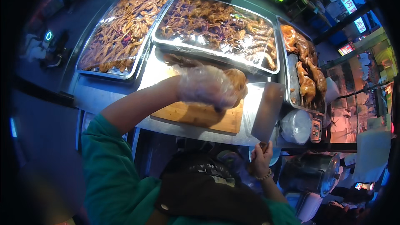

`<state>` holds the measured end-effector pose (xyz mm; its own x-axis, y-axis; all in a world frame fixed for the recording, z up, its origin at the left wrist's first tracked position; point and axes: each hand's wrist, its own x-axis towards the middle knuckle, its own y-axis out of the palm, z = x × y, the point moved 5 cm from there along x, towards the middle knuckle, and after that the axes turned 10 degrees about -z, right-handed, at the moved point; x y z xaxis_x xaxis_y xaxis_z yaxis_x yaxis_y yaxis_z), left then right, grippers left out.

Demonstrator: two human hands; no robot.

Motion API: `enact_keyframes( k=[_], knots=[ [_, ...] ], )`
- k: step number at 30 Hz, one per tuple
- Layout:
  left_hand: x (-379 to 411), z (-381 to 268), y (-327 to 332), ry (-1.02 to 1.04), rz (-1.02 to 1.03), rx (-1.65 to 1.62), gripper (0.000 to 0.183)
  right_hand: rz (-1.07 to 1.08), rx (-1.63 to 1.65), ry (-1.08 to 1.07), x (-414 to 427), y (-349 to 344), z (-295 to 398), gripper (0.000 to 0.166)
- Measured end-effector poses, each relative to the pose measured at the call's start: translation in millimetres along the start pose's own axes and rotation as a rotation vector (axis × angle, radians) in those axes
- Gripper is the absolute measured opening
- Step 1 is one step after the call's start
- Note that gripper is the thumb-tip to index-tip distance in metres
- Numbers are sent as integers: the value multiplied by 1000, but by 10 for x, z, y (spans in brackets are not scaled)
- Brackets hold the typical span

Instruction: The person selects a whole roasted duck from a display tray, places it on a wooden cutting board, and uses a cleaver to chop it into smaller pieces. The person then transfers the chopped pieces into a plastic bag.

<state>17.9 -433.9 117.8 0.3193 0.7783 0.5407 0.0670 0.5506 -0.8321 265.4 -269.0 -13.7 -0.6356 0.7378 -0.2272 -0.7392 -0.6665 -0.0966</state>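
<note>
My left hand (206, 86), in a clear plastic glove, is blurred and closed around a brown cooked bird, probably a duck (237, 83). Only the bird's right end shows past the glove. Beneath it lies a wooden cutting board (193, 119). My right hand (262, 159), bare and with a beaded bracelet at the wrist, grips the wooden handle of a cleaver (268, 111). The broad blade points away from me, to the right of the board and apart from the bird.
Beyond the board stand metal trays of cooked meat, one at left (125, 34) and one at centre (215, 31), both under clear film. Whole cooked birds fill a right tray (307, 69). Nearer are a stack of plastic-wrapped containers (296, 126) and a large metal pot (309, 173).
</note>
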Motion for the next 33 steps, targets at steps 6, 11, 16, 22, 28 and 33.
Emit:
enact_keyframes(
  k=[6,11,16,22,28,33],
  knots=[
    [-934,-14,637,-16,182,-236,10,106,-70,-136,23,155,4,16],
    [-1448,62,954,-244,95,-185,6,296,-198,-206,43,519,-43,19],
    [-1642,36,865,-635,-216,-269,1,331,-268,-220,115,782,-17,26],
    [-2023,45,1003,-1937,-462,-367,18,397,-338,-242,100,1002,7,29],
    [-1838,132,1283,-2257,-665,-720,30,387,-301,-147,50,1269,-60,28],
    [-1837,-31,1349,-2078,-1257,-981,42,390,-298,-126,24,1417,-108,29]
  ],
)
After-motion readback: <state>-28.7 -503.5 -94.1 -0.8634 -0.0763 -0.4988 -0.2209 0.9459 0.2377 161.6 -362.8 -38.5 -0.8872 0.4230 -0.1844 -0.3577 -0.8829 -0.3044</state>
